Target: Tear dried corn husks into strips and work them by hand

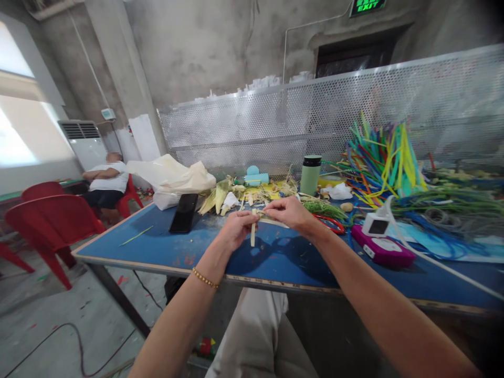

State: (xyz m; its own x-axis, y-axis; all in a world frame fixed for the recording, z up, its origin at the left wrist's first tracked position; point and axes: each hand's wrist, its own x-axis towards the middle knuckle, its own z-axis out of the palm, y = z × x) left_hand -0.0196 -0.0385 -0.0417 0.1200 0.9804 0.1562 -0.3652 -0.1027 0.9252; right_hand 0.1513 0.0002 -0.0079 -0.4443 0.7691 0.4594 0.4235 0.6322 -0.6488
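Both hands meet above the blue tabletop [149,247]. My left hand [236,230] is closed, thumb and fingers pinching a pale flat strip [253,236] that looks like dried corn husk; one end hangs straight down. My right hand [289,212] is closed in a pinch at the strip's upper part, close to the left fingertips. Another pale length reaches to the right beneath the right hand. The fingers hide where the strip pieces meet. Behind the hands lies a heap of pale dried husks [220,197].
A black phone [184,212] lies left of the husks. A green tumbler [311,176], a bundle of coloured strips [394,157], a purple box [381,249] and a white cable [437,262] are to the right. One person [106,176] sits beyond red chairs [51,215].
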